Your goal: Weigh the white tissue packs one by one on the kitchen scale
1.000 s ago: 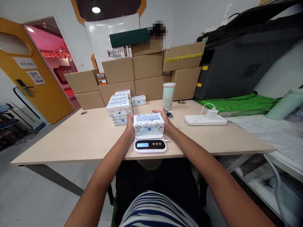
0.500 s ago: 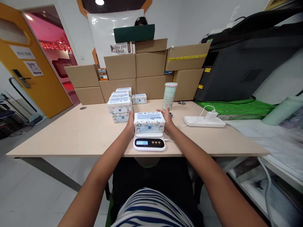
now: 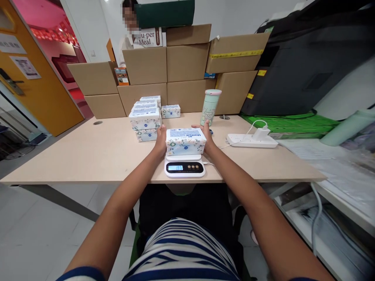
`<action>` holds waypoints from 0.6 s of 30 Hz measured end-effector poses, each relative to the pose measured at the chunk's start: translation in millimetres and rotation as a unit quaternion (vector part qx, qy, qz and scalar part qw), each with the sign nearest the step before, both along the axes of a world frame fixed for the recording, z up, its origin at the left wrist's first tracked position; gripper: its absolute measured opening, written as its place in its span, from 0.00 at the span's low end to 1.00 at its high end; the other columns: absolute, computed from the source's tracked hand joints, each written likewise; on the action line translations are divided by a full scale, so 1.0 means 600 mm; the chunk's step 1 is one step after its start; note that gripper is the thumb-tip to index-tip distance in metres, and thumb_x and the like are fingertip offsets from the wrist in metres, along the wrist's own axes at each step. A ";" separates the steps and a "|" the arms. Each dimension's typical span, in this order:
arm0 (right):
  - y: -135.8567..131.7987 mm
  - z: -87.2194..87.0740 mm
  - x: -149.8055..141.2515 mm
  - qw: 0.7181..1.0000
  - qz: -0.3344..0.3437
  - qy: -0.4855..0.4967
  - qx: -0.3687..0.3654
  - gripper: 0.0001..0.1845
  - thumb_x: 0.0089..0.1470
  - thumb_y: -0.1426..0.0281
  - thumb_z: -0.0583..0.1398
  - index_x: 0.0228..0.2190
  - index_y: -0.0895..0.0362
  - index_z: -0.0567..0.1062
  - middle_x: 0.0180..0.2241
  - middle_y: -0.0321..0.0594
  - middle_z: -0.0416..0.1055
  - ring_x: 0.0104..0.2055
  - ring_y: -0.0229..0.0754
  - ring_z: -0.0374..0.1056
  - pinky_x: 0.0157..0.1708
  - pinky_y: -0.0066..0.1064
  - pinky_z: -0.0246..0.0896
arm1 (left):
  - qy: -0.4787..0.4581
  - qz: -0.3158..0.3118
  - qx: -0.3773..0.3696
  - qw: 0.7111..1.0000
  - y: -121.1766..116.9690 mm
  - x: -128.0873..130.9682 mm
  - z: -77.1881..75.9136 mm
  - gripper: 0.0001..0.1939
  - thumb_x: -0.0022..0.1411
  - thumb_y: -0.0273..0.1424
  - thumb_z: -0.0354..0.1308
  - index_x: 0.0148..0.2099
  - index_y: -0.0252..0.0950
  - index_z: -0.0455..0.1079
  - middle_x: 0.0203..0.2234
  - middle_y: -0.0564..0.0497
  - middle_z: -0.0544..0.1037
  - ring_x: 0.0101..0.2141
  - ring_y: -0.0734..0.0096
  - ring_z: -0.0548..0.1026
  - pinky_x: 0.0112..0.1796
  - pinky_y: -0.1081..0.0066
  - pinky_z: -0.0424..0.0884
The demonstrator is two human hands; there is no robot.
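A white, flower-patterned tissue pack [image 3: 185, 141] lies on a small white digital scale [image 3: 184, 168] at the near edge of the beige table [image 3: 88, 156]. My left hand [image 3: 161, 139] presses against the pack's left end and my right hand [image 3: 206, 137] against its right end, so both hold it. The scale's display is lit; its digits are too small to read surely. A stack of several similar tissue packs [image 3: 145, 119] stands just left and behind, and one single pack [image 3: 170, 111] lies farther back.
A mint-green tumbler [image 3: 209, 107] stands behind my right hand. A white power strip [image 3: 252, 139] with a plugged charger lies to the right. Cardboard boxes [image 3: 181, 62] line the table's back edge; a person [image 3: 129, 23] stands behind them. A black printer [image 3: 307, 66] sits at right.
The view has tilted down and shifted, so the table sits higher in frame. My hands stay on the pack on the scale. The display reading has changed. A person has come into view behind the boxes.
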State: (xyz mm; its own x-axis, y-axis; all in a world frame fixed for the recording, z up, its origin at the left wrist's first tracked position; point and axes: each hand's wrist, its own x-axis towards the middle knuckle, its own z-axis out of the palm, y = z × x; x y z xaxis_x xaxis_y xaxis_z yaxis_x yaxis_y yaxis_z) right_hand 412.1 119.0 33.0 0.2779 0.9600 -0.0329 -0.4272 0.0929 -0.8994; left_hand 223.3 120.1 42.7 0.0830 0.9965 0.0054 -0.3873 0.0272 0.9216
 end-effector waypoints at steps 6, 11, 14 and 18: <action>-0.007 -0.001 0.003 1.000 -0.012 -0.013 -0.003 0.44 0.69 0.36 0.40 0.50 0.55 0.79 0.33 0.45 0.81 0.42 0.52 0.81 0.44 0.43 0.80 | 0.061 0.051 0.022 0.997 0.008 0.001 -0.005 0.24 0.75 0.49 0.57 0.65 0.45 0.59 0.52 0.43 0.77 0.55 0.54 0.78 0.58 0.58 0.72; -0.009 -0.012 0.003 1.000 0.016 -0.025 0.008 0.44 0.65 0.32 0.46 0.50 0.54 0.79 0.34 0.46 0.83 0.41 0.54 0.81 0.42 0.45 0.80 | 0.046 0.053 0.008 0.998 0.014 -0.001 -0.008 0.21 0.72 0.49 0.61 0.59 0.44 0.64 0.47 0.45 0.78 0.52 0.54 0.79 0.56 0.57 0.75; -0.008 -0.013 0.003 0.999 0.030 -0.016 0.003 0.45 0.63 0.31 0.45 0.53 0.53 0.78 0.34 0.45 0.83 0.41 0.55 0.82 0.42 0.47 0.80 | 0.042 0.053 -0.004 0.998 0.013 -0.002 -0.006 0.22 0.70 0.49 0.64 0.57 0.44 0.65 0.46 0.45 0.78 0.50 0.53 0.80 0.54 0.57 0.76; -0.011 -0.002 0.004 0.998 0.060 -0.011 0.013 0.46 0.64 0.31 0.44 0.57 0.54 0.75 0.37 0.47 0.84 0.43 0.56 0.82 0.45 0.50 0.79 | 0.032 0.063 -0.018 0.997 0.014 -0.003 -0.001 0.23 0.69 0.47 0.65 0.58 0.45 0.64 0.50 0.45 0.77 0.51 0.55 0.80 0.54 0.59 0.76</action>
